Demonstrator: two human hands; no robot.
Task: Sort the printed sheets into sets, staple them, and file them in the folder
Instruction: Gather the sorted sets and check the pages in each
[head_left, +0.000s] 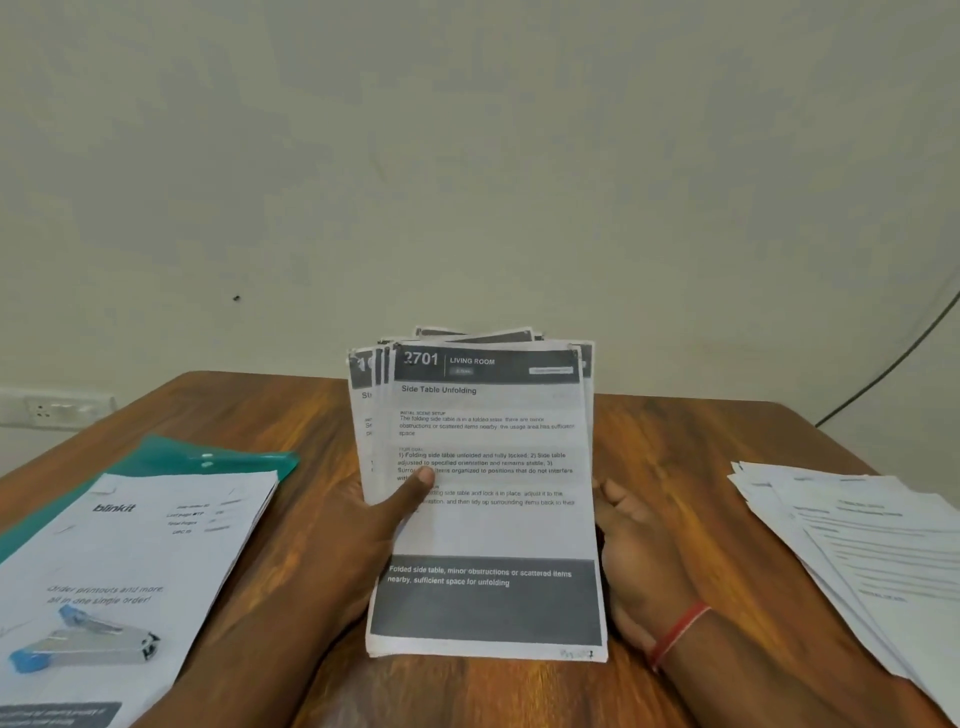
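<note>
I hold a stack of stapled printed sheets (488, 525) upright on its lower edge in the middle of the wooden table (670, 457). The front page reads "2701 LIVING ROOM, Side Table Unfolding". My left hand (374, 525) grips the stack's left side, thumb pressed on the front page. My right hand (634, 551), with a red thread at the wrist, supports the right edge from behind. A blue and silver stapler (83, 642) lies at the lower left. A green plastic folder (208, 457) lies at the left, partly under a printed sheet.
A "blinkit" printed sheet (130, 561) covers most of the folder and carries the stapler. A fanned pile of loose sheets (857, 545) lies at the table's right edge. A wall stands close behind the table, with a socket (57, 410) at left and a cable (893, 358) at right.
</note>
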